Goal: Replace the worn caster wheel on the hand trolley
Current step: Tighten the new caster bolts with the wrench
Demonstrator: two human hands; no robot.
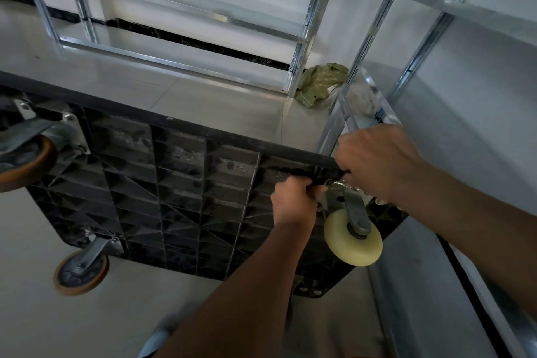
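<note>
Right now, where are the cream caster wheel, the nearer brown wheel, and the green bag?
cream caster wheel (343,244): head view, on its pale side face.
nearer brown wheel (96,282): head view, on its brown rim.
green bag (321,83): head view, on its crumpled middle.

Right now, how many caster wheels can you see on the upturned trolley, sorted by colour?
Brown wheels: 2, one at the far left edge and one at lower left
Cream wheels: 1, beside the hands
Total: 3 wheels in view on the trolley
</note>
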